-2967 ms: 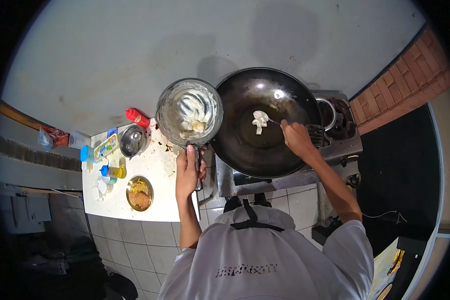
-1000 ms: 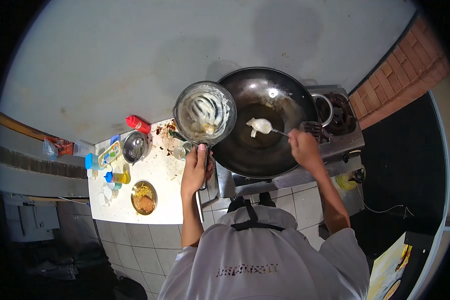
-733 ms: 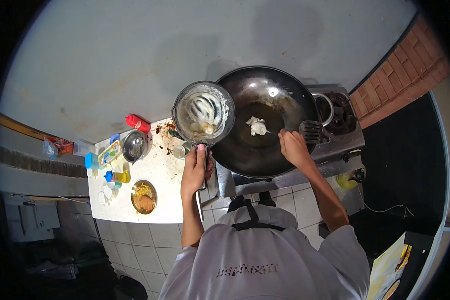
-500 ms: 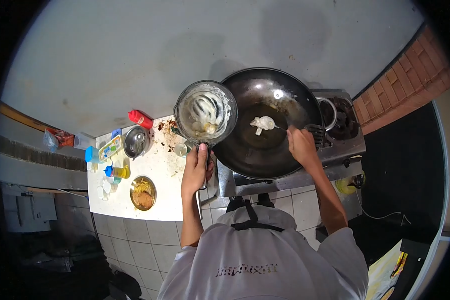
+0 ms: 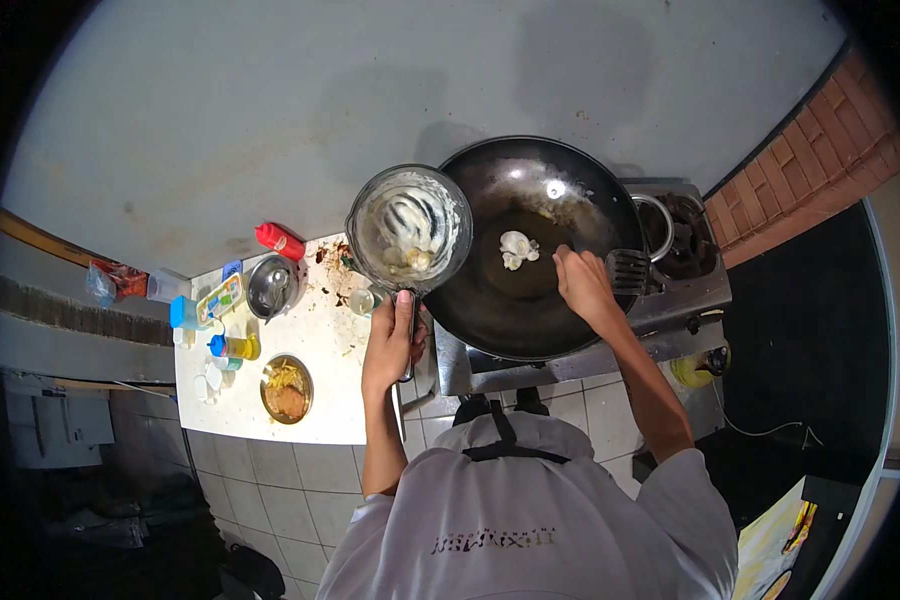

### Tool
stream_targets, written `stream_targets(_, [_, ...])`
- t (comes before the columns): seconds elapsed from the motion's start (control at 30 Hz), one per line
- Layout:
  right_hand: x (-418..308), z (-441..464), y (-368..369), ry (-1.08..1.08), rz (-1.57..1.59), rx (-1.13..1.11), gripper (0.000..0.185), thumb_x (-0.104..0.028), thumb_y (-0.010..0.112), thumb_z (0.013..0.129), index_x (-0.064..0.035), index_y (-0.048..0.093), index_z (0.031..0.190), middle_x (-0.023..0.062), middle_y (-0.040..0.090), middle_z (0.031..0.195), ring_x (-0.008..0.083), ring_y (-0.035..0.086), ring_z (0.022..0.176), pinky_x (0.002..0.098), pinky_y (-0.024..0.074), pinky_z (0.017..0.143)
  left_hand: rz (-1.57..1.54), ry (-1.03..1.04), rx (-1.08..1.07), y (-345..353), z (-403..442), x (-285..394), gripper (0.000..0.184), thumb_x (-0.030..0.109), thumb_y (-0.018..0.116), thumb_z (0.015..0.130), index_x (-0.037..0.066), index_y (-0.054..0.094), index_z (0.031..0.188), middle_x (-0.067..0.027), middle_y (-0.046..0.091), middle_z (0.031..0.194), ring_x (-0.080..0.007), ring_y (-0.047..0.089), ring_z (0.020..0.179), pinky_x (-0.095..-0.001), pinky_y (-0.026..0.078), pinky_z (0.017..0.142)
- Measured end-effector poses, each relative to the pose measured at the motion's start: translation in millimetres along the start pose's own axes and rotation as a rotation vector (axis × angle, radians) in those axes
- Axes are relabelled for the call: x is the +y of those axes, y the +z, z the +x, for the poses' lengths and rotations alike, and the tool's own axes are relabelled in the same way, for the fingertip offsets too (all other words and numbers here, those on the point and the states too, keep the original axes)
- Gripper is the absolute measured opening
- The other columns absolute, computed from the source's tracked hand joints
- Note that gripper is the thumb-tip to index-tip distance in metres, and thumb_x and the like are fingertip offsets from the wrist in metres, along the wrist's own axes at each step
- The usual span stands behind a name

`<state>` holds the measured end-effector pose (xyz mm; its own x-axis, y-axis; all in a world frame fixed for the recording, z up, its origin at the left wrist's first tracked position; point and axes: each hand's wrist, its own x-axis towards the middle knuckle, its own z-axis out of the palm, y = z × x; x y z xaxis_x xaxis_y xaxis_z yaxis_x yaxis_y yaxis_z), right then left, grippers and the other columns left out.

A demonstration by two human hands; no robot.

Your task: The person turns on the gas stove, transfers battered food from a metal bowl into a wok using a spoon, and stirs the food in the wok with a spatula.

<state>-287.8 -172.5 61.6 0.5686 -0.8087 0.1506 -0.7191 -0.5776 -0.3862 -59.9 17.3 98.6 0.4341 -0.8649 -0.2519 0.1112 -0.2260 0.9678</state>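
Note:
My left hand (image 5: 390, 340) is wrapped round the handle of a small saucepan (image 5: 366, 257), tilted so its inside shows, smeared with white batter (image 5: 410, 225). The saucepan is beside and partly over the left rim of a large dark wok (image 5: 500, 325) on the stove. In the wok's middle, a white battered lump (image 5: 517, 250) lies in a shallow pool of oil. My right hand (image 5: 585, 285) hovers over the wok, right of the lump, fingers pinched together; what they hold is hidden. A black slotted spatula (image 5: 627, 272) rests at the wok's right side.
The white table (image 5: 340, 415) at left bears a bowl of yellow and brown food (image 5: 286, 390), a metal bowl (image 5: 272, 287), a red bottle (image 5: 281, 241), and a yellow bottle with blue cap (image 5: 235, 346). A second burner (image 5: 685, 235) sits right of the wok; a wall (image 5: 270, 130) stands behind.
The white lump has changed shape, bunching up more compactly. My right hand has shifted slightly left and up, and the thin utensil seen from its fingers no longer shows. The saucepan is nearly still.

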Motion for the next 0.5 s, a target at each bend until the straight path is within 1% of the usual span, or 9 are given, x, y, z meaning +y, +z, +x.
stream_targets(0.07, [0.9, 0.2, -2.7, 0.003, -0.007, 0.016, 0.014, -0.008, 0.055, 0.089, 0.0036, 0.061, 0.086, 0.0282, 0.062, 0.074, 0.0458, 0.063, 0.074, 0.0524, 0.0502, 0.068, -0.002, -0.014, 0.003, -0.3, -0.7, 0.1, 0.044, 0.046, 0.039, 0.103, 0.004, 0.047, 0.093, -0.0004, 0.042, 0.056, -0.0074, 0.037, 0.04, -0.0236, 0.029, 0.037])
stream_targets(0.17, [1.7, -2.0, -5.3, -0.052, -0.023, -0.005, 0.01, -0.006, 0.057, 0.087, 0.0032, 0.061, 0.089, 0.0277, 0.062, 0.075, 0.0458, 0.063, 0.076, 0.0519, 0.0506, 0.07, 0.016, -0.007, 0.012, 0.1, -0.7, 0.8, 0.044, 0.046, 0.04, 0.103, 0.004, 0.047, 0.093, -0.0004, 0.042, 0.056, -0.0074, 0.037, 0.04, -0.0234, 0.029, 0.037])
stream_targets(0.23, [6.9, -2.6, 5.2, -0.024, -0.054, -0.12, 0.008, -0.004, 0.058, 0.085, 0.0031, 0.061, 0.089, 0.027, 0.062, 0.074, 0.0459, 0.063, 0.079, 0.0514, 0.0505, 0.072, 0.003, -0.012, 0.012, 0.5, -0.9, 1.7, 0.044, 0.046, 0.04, 0.103, 0.004, 0.048, 0.094, -0.0003, 0.043, 0.056, -0.0072, 0.037, 0.041, -0.0234, 0.029, 0.037])
stream_targets(0.37, [4.6, -3.5, 3.6, -0.027, -0.028, -0.09, 0.009, -0.006, 0.057, 0.086, 0.003, 0.06, 0.086, 0.0279, 0.061, 0.075, 0.0457, 0.063, 0.081, 0.0519, 0.0497, 0.073, 0.002, -0.004, 0.001, -1.8, -0.4, 0.4, 0.044, 0.046, 0.04, 0.103, 0.004, 0.048, 0.095, -0.0003, 0.043, 0.056, -0.007, 0.037, 0.041, -0.0235, 0.029, 0.037])
stream_targets(0.43, [-0.5, -4.7, -8.9, 0.02, 0.002, -0.012, 0.013, -0.009, 0.056, 0.088, 0.0029, 0.058, 0.084, 0.0286, 0.061, 0.074, 0.046, 0.063, 0.078, 0.053, 0.0492, 0.07, 0.011, -0.011, -0.008, -3.0, -0.8, 2.0, 0.044, 0.046, 0.039, 0.103, 0.004, 0.048, 0.095, -0.0003, 0.043, 0.056, -0.0069, 0.037, 0.041, -0.0236, 0.029, 0.037])
stream_targets(0.5, [-1.2, -3.3, -21.2, 0.008, 0.019, -0.004, 0.014, -0.01, 0.056, 0.089, 0.0026, 0.059, 0.084, 0.0289, 0.061, 0.074, 0.0462, 0.062, 0.076, 0.0534, 0.0489, 0.069, 0.013, -0.009, -0.001, -2.9, -1.6, 2.3, 0.044, 0.046, 0.039, 0.103, 0.004, 0.049, 0.095, -0.0002, 0.043, 0.056, -0.007, 0.037, 0.041, -0.0235, 0.029, 0.037])
